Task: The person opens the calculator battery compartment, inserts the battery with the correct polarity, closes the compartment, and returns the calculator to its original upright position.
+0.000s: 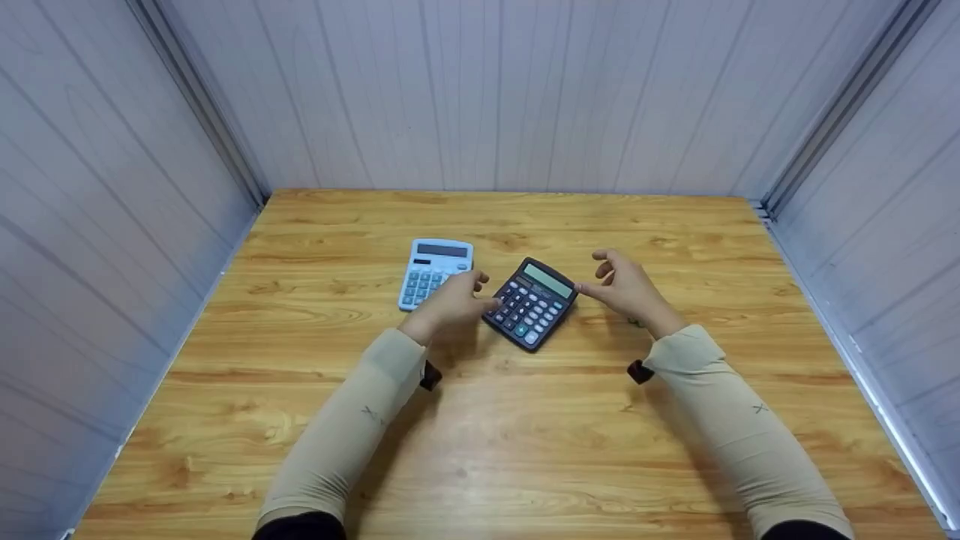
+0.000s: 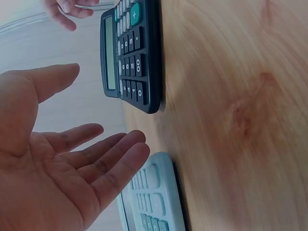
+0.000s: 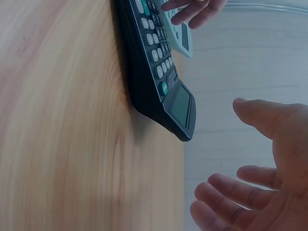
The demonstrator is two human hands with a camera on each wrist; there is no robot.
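Observation:
A black calculator (image 1: 530,304) lies turned at an angle on the wooden table, its screen end toward the back right. Left of it is a light blue calculator (image 1: 437,262), partly covered by my left hand (image 1: 454,300). In the left wrist view that hand (image 2: 62,154) has its fingers loosely extended, thumb apart, holding nothing; the black calculator (image 2: 132,53) stands clear of it. My right hand (image 1: 626,289) hovers beside the black calculator's right upper corner. From the right wrist view, a gap separates its spread fingers (image 3: 231,197) from the black calculator (image 3: 156,72).
The wood-grain table (image 1: 480,450) extends around both calculators. Pale panelled walls (image 1: 465,90) enclose its back and both sides. A small dark object (image 1: 430,375) is at the left wrist, another dark object (image 1: 640,371) at the right wrist.

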